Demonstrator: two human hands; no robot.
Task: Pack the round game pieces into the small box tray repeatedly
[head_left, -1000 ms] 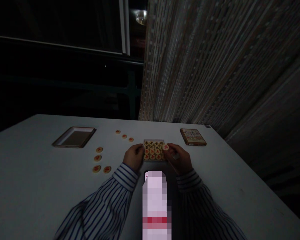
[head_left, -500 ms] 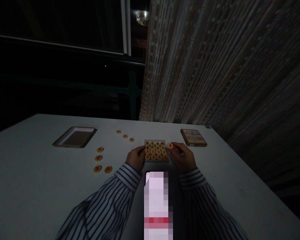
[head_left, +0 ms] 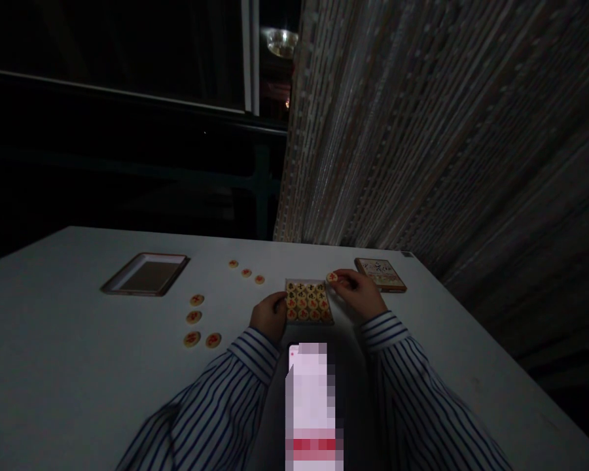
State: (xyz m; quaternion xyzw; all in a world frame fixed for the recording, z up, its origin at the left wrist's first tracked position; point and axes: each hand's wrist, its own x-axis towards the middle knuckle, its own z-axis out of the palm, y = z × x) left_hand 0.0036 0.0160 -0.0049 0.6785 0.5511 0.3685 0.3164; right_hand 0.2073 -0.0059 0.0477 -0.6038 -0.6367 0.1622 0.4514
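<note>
A small tray [head_left: 309,321] lies in front of me, filled with rows of round Chinese chess pieces [head_left: 302,304] with black characters at the far side and red ones nearer. My left hand [head_left: 269,316] is closed on the tray's left edge. Between the thumb and fingers of my right hand [head_left: 358,292] is a Chinese chess piece [head_left: 332,278] with a red character, held just beyond the tray's far right corner. Whether that piece touches the tray I cannot tell.
Loose red-marked pieces [head_left: 194,317] lie on the white table [head_left: 103,366] to the left, with three more [head_left: 246,273] farther back. An open box part [head_left: 150,276] sits at far left, a printed box lid [head_left: 380,273] at right. A lit phone [head_left: 310,399] is nearest me. Curtains [head_left: 373,131] hang behind.
My right hand has moved away from me with the chess piece, from the tray's right side to its far right corner. My left hand stays at the tray. The view has shifted slightly.
</note>
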